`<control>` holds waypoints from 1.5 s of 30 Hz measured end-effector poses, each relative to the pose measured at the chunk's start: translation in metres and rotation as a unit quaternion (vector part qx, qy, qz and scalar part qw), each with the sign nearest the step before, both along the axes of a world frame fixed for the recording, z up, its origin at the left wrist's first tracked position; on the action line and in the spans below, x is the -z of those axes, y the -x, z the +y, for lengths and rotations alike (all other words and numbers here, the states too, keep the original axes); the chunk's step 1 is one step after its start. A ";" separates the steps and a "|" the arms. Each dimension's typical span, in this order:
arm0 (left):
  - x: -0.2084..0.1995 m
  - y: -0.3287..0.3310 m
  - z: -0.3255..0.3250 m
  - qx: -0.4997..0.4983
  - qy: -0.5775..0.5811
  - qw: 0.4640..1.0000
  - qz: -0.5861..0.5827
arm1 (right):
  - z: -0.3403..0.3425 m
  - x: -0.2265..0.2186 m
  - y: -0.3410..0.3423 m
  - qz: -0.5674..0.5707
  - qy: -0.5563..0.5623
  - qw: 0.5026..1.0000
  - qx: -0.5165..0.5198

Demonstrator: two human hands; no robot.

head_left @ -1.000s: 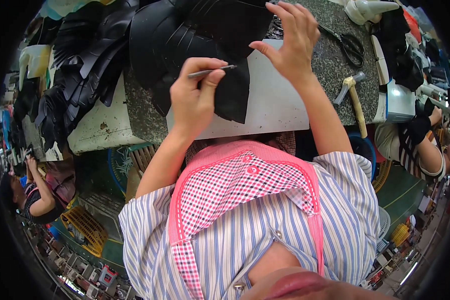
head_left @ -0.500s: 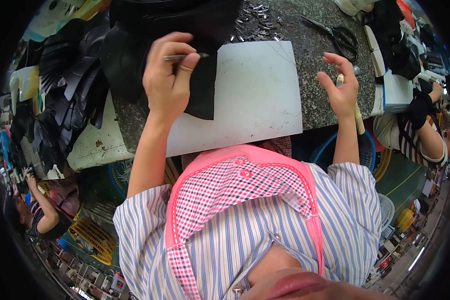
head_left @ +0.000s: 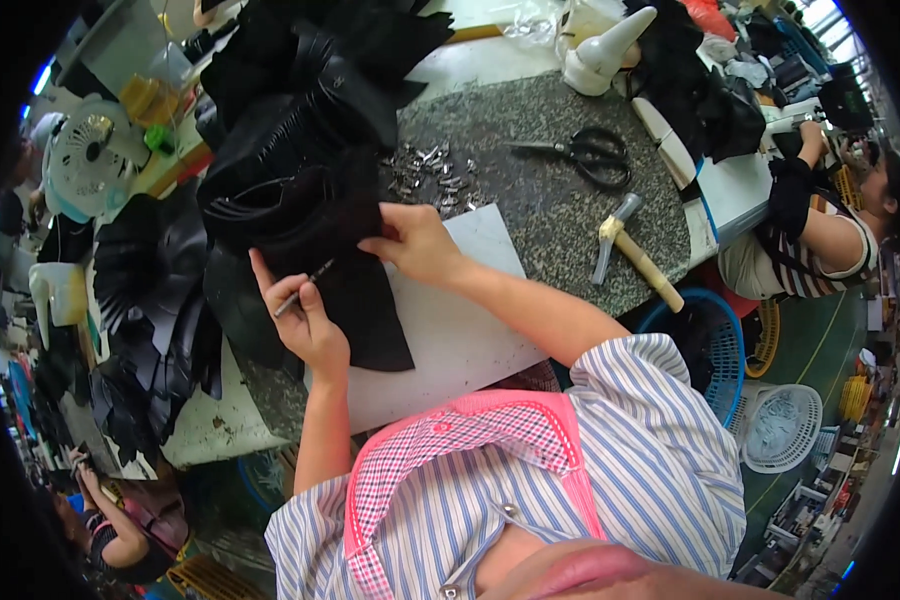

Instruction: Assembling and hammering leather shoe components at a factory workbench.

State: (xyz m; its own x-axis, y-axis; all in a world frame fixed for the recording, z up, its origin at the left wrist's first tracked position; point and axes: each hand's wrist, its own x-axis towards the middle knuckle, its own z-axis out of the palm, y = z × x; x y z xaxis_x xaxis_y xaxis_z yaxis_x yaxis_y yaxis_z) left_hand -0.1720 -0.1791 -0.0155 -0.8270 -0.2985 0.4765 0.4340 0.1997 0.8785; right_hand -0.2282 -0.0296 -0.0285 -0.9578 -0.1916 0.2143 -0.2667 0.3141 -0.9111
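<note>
My left hand [head_left: 315,330] grips a thin, silvery pen-like tool [head_left: 320,270] between thumb and fingers, its index finger stretched toward a stack of black pieces. That stack of black leather-like pieces [head_left: 290,205] lies on the bench in front of me. At the stack's right edge, my right hand [head_left: 422,243] pinches black material between thumb and fingers. Beneath both hands, a flat black piece [head_left: 370,330] partly covers a white board [head_left: 465,320]. Small metal parts [head_left: 435,175] are strewn just beyond the right hand.
Black-handled scissors [head_left: 595,158] and a hammer [head_left: 635,255] lie to the right on the speckled stone slab [head_left: 540,120]. A white cone-shaped bottle [head_left: 605,55] stands behind them. More black pieces [head_left: 160,310] hang at left. A blue basket [head_left: 715,345] sits below right; co-workers are at both sides.
My right hand has swung left from beside the hammer to the black stack and closed on it. The left hand, still gripping the tool, is lower in view. The view has shifted.
</note>
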 end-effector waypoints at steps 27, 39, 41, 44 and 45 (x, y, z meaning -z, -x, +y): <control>-0.022 -0.033 -0.016 0.212 -0.087 0.960 -0.161 | 0.287 0.029 -0.125 0.025 -0.248 0.925 0.288; 0.003 -0.041 -0.010 0.160 -0.011 0.962 -0.221 | 0.076 -0.080 -0.132 -0.026 -0.197 0.975 -0.097; 0.002 -0.037 -0.013 0.170 -0.080 0.948 -0.257 | 0.070 -0.069 -0.131 -0.102 -0.278 0.952 -0.082; -0.001 -0.033 -0.018 0.208 -0.035 0.940 -0.267 | 0.073 -0.064 -0.128 -0.041 -0.345 0.936 -0.052; -0.002 -0.031 -0.020 0.210 -0.036 0.939 -0.269 | 0.072 -0.067 -0.128 -0.075 -0.321 0.943 -0.049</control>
State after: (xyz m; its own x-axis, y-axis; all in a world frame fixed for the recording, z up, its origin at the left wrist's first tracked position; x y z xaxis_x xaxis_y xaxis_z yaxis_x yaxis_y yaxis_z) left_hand -0.1411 -0.1987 -0.0132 -0.9943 0.0927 -0.0527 -0.0490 0.0416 0.9979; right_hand -0.1003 0.0421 0.0385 -0.9393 -0.3241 -0.1129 -0.2052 0.7941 -0.5720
